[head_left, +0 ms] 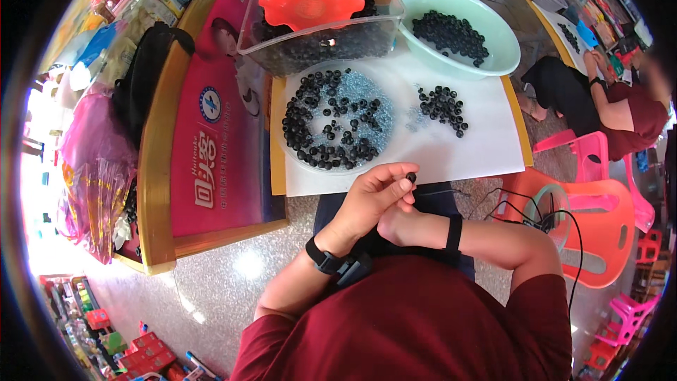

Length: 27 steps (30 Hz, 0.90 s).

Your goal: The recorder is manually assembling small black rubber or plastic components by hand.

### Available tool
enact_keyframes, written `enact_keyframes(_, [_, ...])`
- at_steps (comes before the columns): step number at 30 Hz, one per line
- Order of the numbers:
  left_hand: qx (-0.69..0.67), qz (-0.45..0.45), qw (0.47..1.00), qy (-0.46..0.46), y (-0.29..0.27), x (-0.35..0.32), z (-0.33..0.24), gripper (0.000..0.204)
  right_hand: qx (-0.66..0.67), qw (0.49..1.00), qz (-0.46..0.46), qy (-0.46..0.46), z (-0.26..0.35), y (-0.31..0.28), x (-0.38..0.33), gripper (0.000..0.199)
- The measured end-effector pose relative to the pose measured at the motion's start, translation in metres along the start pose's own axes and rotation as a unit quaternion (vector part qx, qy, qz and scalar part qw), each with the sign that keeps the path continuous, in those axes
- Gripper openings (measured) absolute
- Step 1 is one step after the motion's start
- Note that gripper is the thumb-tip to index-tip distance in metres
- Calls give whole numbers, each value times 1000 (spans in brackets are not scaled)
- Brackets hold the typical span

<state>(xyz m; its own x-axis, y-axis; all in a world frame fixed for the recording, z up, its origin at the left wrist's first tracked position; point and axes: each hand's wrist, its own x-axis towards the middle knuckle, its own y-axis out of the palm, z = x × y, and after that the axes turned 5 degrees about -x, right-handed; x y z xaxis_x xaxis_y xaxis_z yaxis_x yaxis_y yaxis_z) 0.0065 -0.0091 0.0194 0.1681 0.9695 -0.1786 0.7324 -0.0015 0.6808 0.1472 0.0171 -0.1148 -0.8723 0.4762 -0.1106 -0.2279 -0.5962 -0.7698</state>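
Observation:
My left hand (368, 203) is raised just off the table's near edge. It pinches a small black bead (411, 177) between thumb and forefinger. Close against it is my right hand (400, 227), bent inward at the wrist; its fingers are mostly hidden, so I cannot tell what they hold. Just beyond, a round clear tray (384, 156) contains black beads (302, 116) around its left side and middle, among tiny pale blue beads (363, 88). To the tray's right, a loose heap of black beads (443, 107) lies on the white tabletop (479, 148).
A clear plastic bin (321, 46) of black beads bears a red wavy-edged bowl (310, 0). Beside it stands a pale green basin (504, 53) with more black beads. A pink-sided counter (218, 148) borders the left. Right are an orange chair (599, 222), black cables (557, 219) and a seated person (613, 109).

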Motion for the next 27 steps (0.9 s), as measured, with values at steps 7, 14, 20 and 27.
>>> enact_keyframes(7, [73, -7, 997, 32, -7, -3, -7, 26, -51, 985, 146, -70, 41, -93, -14, 16])
enact_keyframes(14, [192, -30, 975, 110, -3, -3, -9, 18, 292, 942, -128, 105, 63, -171, -44, 9])
enact_keyframes(20, [279, -17, 953, 115, 9, 2, -5, 18, 332, 914, -231, -25, 56, -168, -36, 10])
enact_keyframes(27, [289, -11, 956, 51, 13, 6, -7, 18, 200, 948, -247, -36, 47, -173, -41, 10])
